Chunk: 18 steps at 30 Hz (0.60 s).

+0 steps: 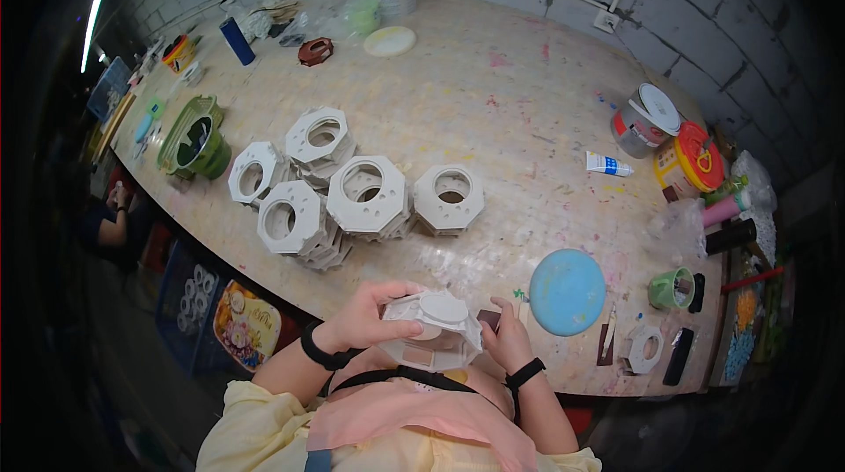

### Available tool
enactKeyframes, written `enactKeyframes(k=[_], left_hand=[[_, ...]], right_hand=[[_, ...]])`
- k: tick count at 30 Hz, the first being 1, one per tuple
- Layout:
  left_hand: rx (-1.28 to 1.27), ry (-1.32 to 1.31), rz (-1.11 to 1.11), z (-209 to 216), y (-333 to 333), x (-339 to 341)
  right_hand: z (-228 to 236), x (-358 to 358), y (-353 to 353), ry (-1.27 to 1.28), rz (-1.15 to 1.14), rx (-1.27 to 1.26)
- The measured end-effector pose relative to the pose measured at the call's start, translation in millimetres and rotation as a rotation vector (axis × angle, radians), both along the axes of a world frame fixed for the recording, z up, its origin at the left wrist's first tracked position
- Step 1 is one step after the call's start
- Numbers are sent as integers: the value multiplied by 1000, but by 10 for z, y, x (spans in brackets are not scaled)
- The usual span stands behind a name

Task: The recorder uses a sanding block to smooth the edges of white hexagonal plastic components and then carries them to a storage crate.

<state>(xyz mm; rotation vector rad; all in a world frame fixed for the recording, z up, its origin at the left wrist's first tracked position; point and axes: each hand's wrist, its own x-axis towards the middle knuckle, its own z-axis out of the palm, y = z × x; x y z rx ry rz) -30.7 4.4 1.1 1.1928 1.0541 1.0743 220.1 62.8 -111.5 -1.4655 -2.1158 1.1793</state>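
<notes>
My left hand (359,324) grips a white octagonal frame-like piece (436,347) by its left side, above my lap at the table edge. My right hand (509,342) is closed on a small dark brown square (488,320) that looks like sandpaper, held against or just beside the piece's right side; contact is unclear. Beyond my hands stand several stacks of similar white octagonal pieces (378,219) with round holes. A blue round disc (568,292) lies to the right of my right hand.
Near right lie another white octagonal piece (635,350), a dark oblong object (678,357) and a green cup (672,288). Farther right are a tube (609,164), a grey can (641,127) and a yellow-red tub (685,166). Green baskets (211,160) stand left; a person's arm (115,224) shows beyond.
</notes>
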Motion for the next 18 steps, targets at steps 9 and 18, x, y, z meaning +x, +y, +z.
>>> enactKeyframes(k=[9, 18], left_hand=[[-428, -206, -41, -23, 132, -215], [-262, -159, -212, 41, 95, -136]], right_hand=[[-303, 96, -76, -82, 59, 334], [-404, 516, 32, -518, -229, 189]])
